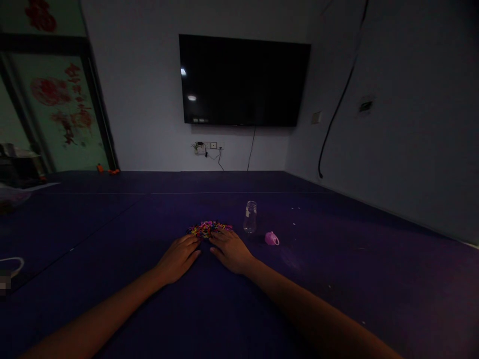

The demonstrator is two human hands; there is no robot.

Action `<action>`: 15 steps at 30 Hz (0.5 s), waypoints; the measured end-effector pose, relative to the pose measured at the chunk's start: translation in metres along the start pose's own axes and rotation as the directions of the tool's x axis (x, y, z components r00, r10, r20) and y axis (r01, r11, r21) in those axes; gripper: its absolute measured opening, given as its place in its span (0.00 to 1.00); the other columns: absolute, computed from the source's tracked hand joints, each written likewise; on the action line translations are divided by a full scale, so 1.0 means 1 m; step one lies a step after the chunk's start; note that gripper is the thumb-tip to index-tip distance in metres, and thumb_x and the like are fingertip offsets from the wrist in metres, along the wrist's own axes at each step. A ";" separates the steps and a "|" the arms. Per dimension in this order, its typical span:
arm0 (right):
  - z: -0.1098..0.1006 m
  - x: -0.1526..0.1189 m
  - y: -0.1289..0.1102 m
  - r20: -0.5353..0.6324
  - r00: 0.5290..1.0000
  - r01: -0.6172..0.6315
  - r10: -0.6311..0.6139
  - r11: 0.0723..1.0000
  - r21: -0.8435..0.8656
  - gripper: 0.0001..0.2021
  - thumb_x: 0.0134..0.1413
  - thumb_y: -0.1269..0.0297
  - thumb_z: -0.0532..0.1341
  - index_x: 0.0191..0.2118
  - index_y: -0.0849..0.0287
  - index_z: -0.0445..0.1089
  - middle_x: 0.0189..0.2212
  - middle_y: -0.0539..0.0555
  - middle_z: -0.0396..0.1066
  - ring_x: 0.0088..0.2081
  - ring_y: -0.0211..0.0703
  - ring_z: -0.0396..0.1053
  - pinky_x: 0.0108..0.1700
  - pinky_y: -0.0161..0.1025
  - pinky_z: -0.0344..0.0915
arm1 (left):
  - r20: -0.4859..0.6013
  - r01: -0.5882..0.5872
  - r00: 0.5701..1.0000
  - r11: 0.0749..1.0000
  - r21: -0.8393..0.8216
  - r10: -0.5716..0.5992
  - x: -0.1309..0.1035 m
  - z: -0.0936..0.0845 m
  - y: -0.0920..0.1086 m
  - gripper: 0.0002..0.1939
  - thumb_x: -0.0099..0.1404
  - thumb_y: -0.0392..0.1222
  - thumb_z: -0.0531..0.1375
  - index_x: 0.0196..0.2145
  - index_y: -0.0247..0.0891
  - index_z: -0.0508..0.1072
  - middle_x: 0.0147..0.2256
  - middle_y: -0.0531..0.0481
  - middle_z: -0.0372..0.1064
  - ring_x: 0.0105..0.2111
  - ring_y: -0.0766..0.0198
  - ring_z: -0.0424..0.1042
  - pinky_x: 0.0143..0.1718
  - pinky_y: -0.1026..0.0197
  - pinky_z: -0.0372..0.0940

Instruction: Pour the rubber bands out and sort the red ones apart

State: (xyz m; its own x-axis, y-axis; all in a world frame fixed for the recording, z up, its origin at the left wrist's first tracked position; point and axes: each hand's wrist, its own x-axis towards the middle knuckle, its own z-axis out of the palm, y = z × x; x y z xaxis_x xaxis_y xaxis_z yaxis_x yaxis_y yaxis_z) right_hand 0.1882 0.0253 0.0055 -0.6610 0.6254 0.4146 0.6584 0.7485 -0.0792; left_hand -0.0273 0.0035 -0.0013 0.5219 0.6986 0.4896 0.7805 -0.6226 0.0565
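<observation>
A low pile of small multicoloured bands (205,228), which look like elastic hair ties, lies on the dark purple surface in front of me. My left hand (178,259) rests palm down at the pile's near left edge, fingers stretched out. On the near right side, my right hand (231,250) lies flat with its fingertips touching the bands. Both hands appear to hold nothing. Just right of the pile stands a clear bottle (250,218), upright and uncapped. A pink cap (271,239) with a loop handle sits to the right of the bottle.
The purple surface (112,219) stretches back to a wall with a large dark television (243,82) and sockets (209,145). A black cable (339,102) hangs at the right. Small white scraps (294,224) dot the surface. A white loop (15,264) shows at the left edge.
</observation>
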 end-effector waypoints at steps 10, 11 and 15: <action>0.003 0.000 0.003 0.024 1.000 -0.010 0.009 1.000 0.024 0.21 0.64 0.57 0.49 0.59 0.55 0.60 0.60 0.57 0.57 0.62 0.52 0.49 0.59 0.54 0.51 | -0.126 -0.054 0.991 0.996 -0.067 0.046 0.001 -0.005 0.005 0.12 0.65 0.35 0.52 0.39 0.37 0.75 0.38 0.45 0.74 0.40 0.58 0.71 0.44 0.53 0.67; 0.003 0.001 0.003 0.038 0.999 -0.006 0.005 1.000 0.026 0.21 0.64 0.56 0.48 0.60 0.55 0.59 0.61 0.57 0.56 0.63 0.52 0.48 0.60 0.55 0.50 | -0.140 -0.059 0.989 0.996 -0.064 0.049 0.001 -0.004 0.005 0.12 0.65 0.34 0.52 0.38 0.37 0.75 0.38 0.45 0.74 0.40 0.58 0.71 0.44 0.53 0.67; 0.002 0.002 0.003 0.085 0.996 -0.005 0.003 1.000 0.023 0.23 0.64 0.56 0.47 0.61 0.56 0.56 0.62 0.56 0.54 0.64 0.54 0.43 0.60 0.57 0.48 | -0.181 -0.077 0.981 0.995 -0.058 0.065 0.000 -0.005 0.004 0.13 0.64 0.31 0.51 0.35 0.38 0.76 0.35 0.46 0.74 0.37 0.59 0.72 0.41 0.55 0.67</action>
State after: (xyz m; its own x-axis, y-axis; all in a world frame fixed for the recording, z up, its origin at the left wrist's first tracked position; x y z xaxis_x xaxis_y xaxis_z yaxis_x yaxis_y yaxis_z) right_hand 0.1881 0.0289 0.0038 -0.6870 0.6445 0.3358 0.6534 0.7500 -0.1027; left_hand -0.0256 -0.0006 0.0029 0.5010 0.5811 0.6413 0.7164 -0.6942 0.0693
